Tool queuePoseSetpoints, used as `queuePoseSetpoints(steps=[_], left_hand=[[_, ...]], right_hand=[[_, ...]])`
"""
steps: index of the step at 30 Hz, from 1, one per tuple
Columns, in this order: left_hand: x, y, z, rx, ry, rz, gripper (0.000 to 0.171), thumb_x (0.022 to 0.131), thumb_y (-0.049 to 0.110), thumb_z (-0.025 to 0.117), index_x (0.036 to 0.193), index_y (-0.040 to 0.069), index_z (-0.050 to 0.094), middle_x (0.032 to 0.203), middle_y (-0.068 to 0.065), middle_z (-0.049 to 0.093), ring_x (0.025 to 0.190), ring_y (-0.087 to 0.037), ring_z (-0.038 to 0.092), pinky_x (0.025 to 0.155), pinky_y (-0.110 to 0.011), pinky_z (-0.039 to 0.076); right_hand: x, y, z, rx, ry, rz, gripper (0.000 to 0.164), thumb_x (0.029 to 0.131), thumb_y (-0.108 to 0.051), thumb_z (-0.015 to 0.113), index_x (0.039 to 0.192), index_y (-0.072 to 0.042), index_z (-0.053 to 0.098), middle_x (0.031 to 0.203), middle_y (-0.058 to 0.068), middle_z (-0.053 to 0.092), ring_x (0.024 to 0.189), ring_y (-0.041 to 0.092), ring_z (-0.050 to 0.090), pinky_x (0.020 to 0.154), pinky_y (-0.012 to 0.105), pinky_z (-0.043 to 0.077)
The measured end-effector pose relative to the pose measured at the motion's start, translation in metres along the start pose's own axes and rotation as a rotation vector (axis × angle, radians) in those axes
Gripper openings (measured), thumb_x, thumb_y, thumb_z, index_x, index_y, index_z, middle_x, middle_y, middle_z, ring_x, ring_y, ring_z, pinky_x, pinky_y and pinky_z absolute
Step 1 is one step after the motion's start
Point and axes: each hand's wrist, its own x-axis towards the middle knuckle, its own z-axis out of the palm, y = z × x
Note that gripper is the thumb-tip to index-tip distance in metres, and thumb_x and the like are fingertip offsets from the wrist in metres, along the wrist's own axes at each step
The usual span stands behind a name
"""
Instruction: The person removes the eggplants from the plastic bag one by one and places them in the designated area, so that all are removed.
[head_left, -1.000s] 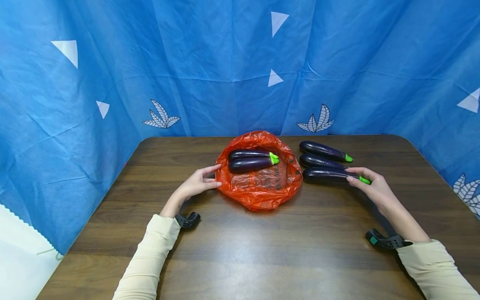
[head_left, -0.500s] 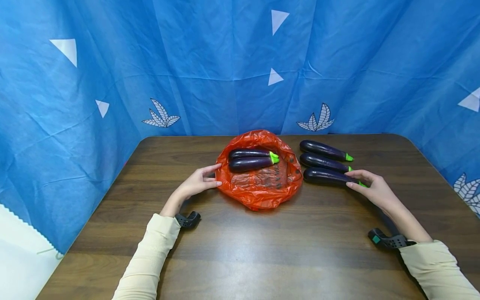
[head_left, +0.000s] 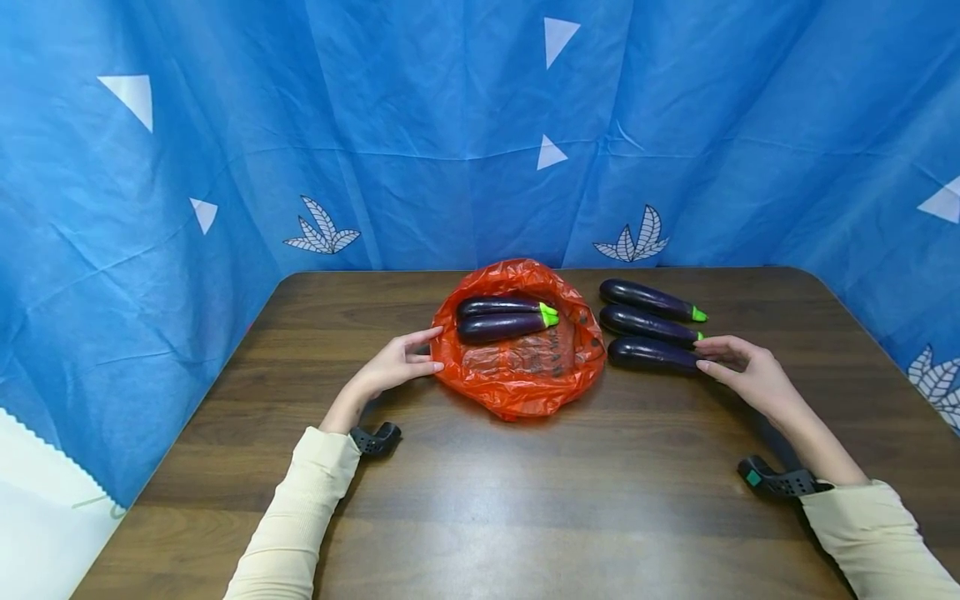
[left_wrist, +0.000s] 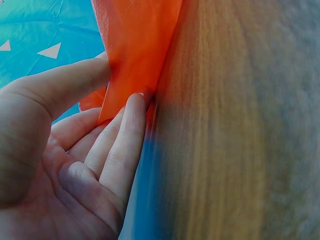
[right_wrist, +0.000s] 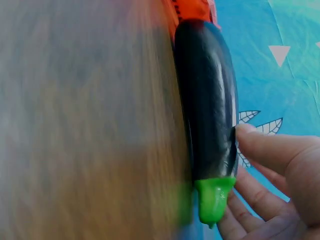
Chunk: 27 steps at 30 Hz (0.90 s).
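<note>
In the head view my left hand (head_left: 390,365) is at the left side of a crumpled red plastic bag (head_left: 517,400). Its thumb and fairly straight fingers (left_wrist: 127,145) touch the bag's outer wall, spaced apart. Inside the bag two dark purple eggplants (head_left: 498,327) lie side by side, green stems to the right. My right hand (head_left: 757,379) holds the stem end of the nearest eggplant (head_left: 651,354) right of the bag, covering its stem there. The right wrist view shows the thumb (right_wrist: 265,145) against its glossy side, fingers behind its green stem (right_wrist: 212,202).
Two more eggplants lie behind the held one: a middle eggplant (head_left: 648,325) and a back eggplant (head_left: 647,297). The wooden table (head_left: 480,508) ends at a blue curtain (head_left: 450,125). Each wrist wears a black strap mount, left (head_left: 377,440) and right (head_left: 776,481).
My right hand has shifted slightly to the right and over the nearest eggplant's stem, which showed before. That eggplant's blunt end has moved a touch right. The left hand keeps its place.
</note>
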Motion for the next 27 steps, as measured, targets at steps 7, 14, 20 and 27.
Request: queuePoseSetpoints(steps=[7,14,20,27], left_hand=[[-0.001,0.001,0.000,-0.017,-0.006,0.007,0.066,0.088,0.006,0.065,0.144,0.000,0.032,0.144,-0.022,0.032,0.113,-0.033,0.053,0.089,-0.034,0.046],[-0.001,0.002,0.001,-0.010,-0.002,0.014,0.066,0.088,0.006,0.066,0.144,0.000,0.032,0.144,-0.022,0.032,0.113,-0.033,0.053,0.088,-0.034,0.047],[-0.001,0.002,0.001,-0.021,-0.003,0.006,0.066,0.088,0.006,0.066,0.144,0.000,0.032,0.144,-0.022,0.033,0.113,-0.032,0.054,0.089,-0.034,0.046],[0.000,-0.001,0.000,-0.027,-0.005,0.001,0.066,0.088,0.005,0.066,0.144,0.001,0.032,0.143,-0.022,0.034,0.112,-0.032,0.054,0.089,-0.034,0.046]], right_hand=[[0.002,-0.006,-0.003,0.011,0.028,-0.065,0.034,0.094,-0.017,0.059,0.120,0.004,0.055,0.112,0.023,0.057,0.089,-0.007,0.050,0.072,0.007,0.042],[0.016,0.000,0.001,0.001,0.070,-0.115,0.035,0.091,-0.029,0.062,0.118,-0.006,0.059,0.110,0.010,0.061,0.092,-0.003,0.055,0.074,0.006,0.041],[0.029,-0.036,0.005,0.144,0.057,-0.152,0.032,0.092,-0.017,0.062,0.119,-0.001,0.059,0.112,0.017,0.059,0.094,0.004,0.057,0.077,0.008,0.043],[0.051,-0.094,0.030,0.183,0.023,-0.216,0.029,0.091,-0.007,0.062,0.117,0.003,0.058,0.112,0.019,0.060,0.097,0.010,0.058,0.082,0.013,0.044]])
